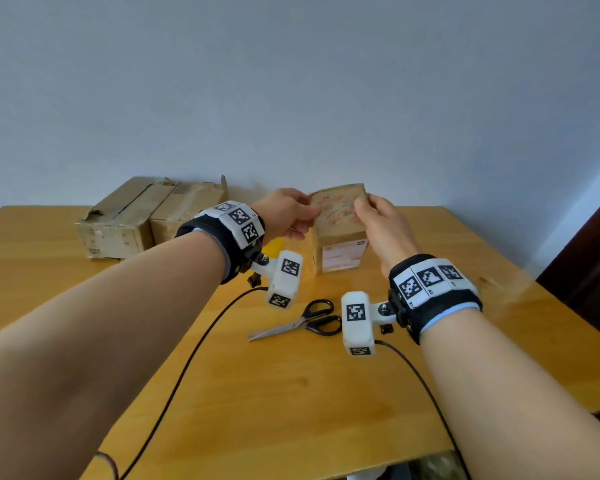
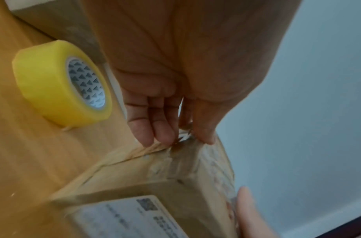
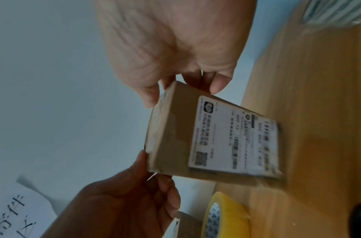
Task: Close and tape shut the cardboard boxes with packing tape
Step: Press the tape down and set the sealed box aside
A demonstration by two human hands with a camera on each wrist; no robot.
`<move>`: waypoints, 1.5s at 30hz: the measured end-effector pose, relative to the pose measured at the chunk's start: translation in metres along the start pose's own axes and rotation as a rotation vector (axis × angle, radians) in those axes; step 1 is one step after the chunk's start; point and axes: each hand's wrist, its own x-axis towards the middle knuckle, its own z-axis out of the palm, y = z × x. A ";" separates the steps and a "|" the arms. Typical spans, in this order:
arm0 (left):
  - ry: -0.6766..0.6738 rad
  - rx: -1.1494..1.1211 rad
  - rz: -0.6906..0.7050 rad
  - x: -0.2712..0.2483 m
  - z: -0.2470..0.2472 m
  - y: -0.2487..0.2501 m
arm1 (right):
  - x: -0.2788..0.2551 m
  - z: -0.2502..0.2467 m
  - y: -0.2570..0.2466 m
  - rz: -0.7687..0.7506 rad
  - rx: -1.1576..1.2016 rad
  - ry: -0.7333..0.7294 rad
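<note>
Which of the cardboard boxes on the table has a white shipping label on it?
The small upright box that both hands hold, left hand and right hand. Its label faces the person. The two bigger boxes at the back left show no such label.

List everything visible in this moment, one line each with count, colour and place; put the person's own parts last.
small cardboard box: one, brown with a white shipping label, upright at the table's far middle, held at its top by both hands.
large cardboard boxes: two, brown and worn, side by side at the far left against the wall.
tape roll: one, yellow, on the table left of the small box.
scissors: one pair, black handles, lying near the table's middle.
table: one, light wood.
cables: two, black, trailing from the wrist cameras.
left hand: pinches the box's top left edge.
right hand: grips the box's top right edge.
</note>
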 end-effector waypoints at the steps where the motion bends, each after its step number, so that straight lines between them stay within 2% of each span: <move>1: 0.005 -0.004 -0.024 -0.001 -0.004 0.002 | 0.000 0.003 -0.003 -0.004 -0.021 -0.013; 6: 0.065 0.026 -0.190 -0.013 -0.011 0.003 | -0.006 0.026 -0.015 0.047 -0.039 -0.063; 9: 0.076 0.084 -0.199 -0.016 -0.016 -0.005 | -0.008 0.046 -0.024 0.056 -0.045 -0.095; 13: 0.092 0.053 -0.227 -0.018 -0.026 -0.004 | -0.002 0.062 -0.034 0.106 -0.051 -0.120; 16: 0.094 0.095 -0.214 -0.022 -0.028 -0.001 | 0.004 0.069 -0.040 0.115 -0.146 -0.129; 19: 0.153 0.101 -0.213 -0.024 -0.028 -0.001 | 0.008 0.073 -0.045 0.057 -0.293 -0.137; 23: 0.115 0.103 -0.164 -0.026 -0.031 -0.006 | 0.017 0.071 -0.053 0.066 -0.469 -0.137; 26: -0.042 0.009 -0.115 -0.032 -0.032 -0.016 | 0.024 0.063 -0.067 0.071 -0.578 -0.142; 28: -0.137 0.076 -0.037 -0.036 -0.030 -0.018 | 0.023 0.060 -0.074 0.040 -0.665 -0.151; 30: -0.186 0.241 0.047 -0.035 -0.025 -0.016 | 0.019 0.061 -0.074 0.021 -0.813 -0.150; 32: -0.198 0.333 0.063 -0.034 -0.023 -0.011 | 0.013 0.067 -0.067 -0.020 -0.955 -0.054; 35: -0.181 0.367 0.084 -0.032 -0.024 -0.012 | 0.007 0.077 -0.058 -0.102 -1.004 0.080; 40: -0.136 0.324 0.115 -0.030 -0.025 -0.017 | 0.016 0.069 -0.056 -0.193 -0.973 0.070; 45: -0.138 0.282 0.133 -0.030 -0.024 -0.020 | 0.020 0.064 -0.051 -0.192 -0.933 0.071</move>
